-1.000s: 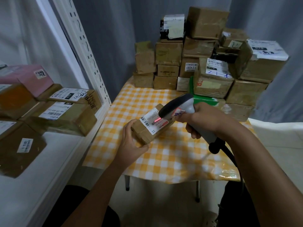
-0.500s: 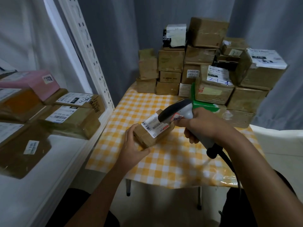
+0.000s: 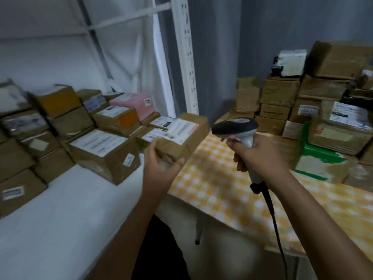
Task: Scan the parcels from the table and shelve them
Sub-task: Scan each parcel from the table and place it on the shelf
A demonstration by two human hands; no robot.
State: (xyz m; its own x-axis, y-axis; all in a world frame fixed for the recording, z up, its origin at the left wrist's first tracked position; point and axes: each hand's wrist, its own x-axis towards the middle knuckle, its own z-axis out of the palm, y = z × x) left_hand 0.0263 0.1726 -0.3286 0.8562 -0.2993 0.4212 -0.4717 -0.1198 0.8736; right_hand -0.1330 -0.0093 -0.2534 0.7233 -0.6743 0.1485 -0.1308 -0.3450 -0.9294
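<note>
My left hand [image 3: 159,170] grips a small brown parcel [image 3: 181,136] with a white label, held in the air at the gap between the table and the white shelf [image 3: 60,209]. My right hand [image 3: 256,158] holds a grey and black barcode scanner [image 3: 236,130] by its handle over the yellow checked tablecloth [image 3: 232,188], its cable hanging down. Several brown parcels and a pink one [image 3: 135,104] lie on the shelf to the left. A stack of brown parcels [image 3: 282,98] fills the back of the table. The frame is blurred.
A white perforated shelf post [image 3: 185,57] stands between the shelf and the table. A green and white parcel [image 3: 319,158] sits at the right of the table. Grey curtain hangs behind. The near part of the shelf board is bare.
My left hand has lifted the small parcel off the table and carried it left toward the shelf. The scanner has come away from its label, and the view has swung left.
</note>
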